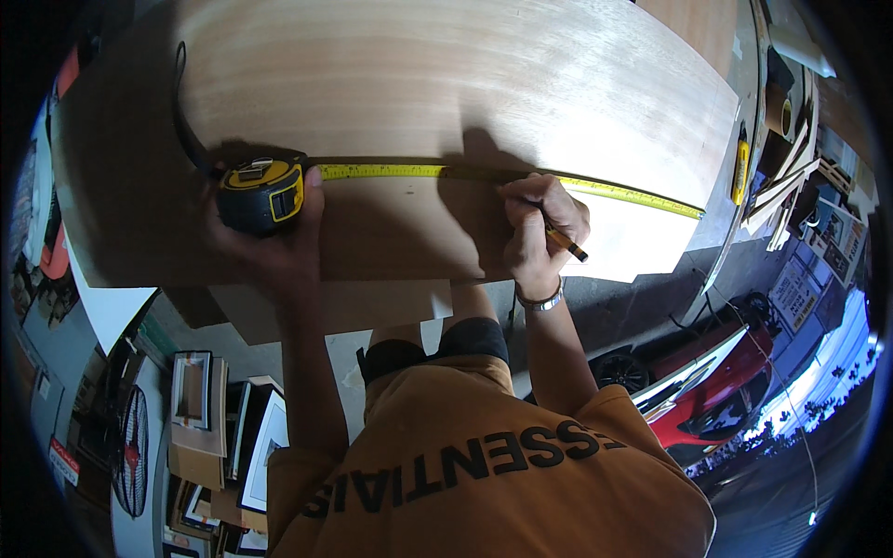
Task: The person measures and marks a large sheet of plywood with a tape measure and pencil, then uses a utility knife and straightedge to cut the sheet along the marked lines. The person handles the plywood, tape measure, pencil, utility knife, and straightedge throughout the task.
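My left hand [274, 246] grips a yellow and black tape measure [262, 200], with a black strap looping up from its left side. The yellow blade [381, 171] stretches right across a pale plywood sheet [409, 74], its end at the sheet's right edge. My right hand [544, 223] is closed on a yellow and black pencil [567, 242], fingertips just below the blade near the sheet's middle; the pencil's point is hidden by the fingers. A wristwatch [541, 299] is on my right wrist. My hand and pencil cast a shadow on the wood.
A yellow utility knife [742, 163] lies beyond the sheet's right edge, near wood strips [781, 191]. Stacked frames [193, 391] and a standing fan [130, 451] are at lower left. A red car [702, 414] is at lower right.
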Motion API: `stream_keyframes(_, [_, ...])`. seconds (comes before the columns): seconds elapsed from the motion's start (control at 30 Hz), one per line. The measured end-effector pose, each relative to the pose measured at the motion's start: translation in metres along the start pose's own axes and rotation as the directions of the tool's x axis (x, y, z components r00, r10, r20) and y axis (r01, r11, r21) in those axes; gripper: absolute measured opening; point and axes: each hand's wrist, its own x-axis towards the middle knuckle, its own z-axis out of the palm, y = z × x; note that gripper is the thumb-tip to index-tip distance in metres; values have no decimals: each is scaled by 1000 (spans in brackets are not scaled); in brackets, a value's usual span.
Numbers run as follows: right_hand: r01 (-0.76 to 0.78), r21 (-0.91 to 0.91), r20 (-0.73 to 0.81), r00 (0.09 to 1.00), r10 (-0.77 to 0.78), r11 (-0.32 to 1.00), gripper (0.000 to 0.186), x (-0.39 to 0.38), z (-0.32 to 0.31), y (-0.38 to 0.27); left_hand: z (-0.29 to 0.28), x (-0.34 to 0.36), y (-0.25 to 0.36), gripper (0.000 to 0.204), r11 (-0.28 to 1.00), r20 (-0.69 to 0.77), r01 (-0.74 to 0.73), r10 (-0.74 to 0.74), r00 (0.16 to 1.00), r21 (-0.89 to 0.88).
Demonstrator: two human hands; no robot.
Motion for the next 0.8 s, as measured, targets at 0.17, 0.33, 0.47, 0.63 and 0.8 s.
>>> stream_keyframes(0.17, [51, -54, -5, 999, -51, 997, 6, 2, 2, 3, 1, 0, 0, 95, 999, 7, -6, 6, 1000, -43])
stream_keyframes(0.33, [17, -60, -5, 1000, -17, 998, 6, 1, 2, 2, 0, -1, 2, 93, 999, 1, -8, 8, 1000, -43])
stream_keyframes(0.47, [17, -49, -4, 1000, -17, 999, 7, 0, 1, 1, -2, 0, 2, 94, 1000, 26, 10, -9, 1000, -29])
stream_keyframes(0.63, [58, -36, -13, 998, -59, 998, 15, 1, 4, 3, -1, 1, 1, 93, 996, 4, -76, 76, 997, 42])
stream_keyframes(0.8, [27, -10, -4, 1000, -27, 1000, 10, 0, 2, 3, -1, 0, 0, 94, 999, 4, -38, 38, 999, -1])
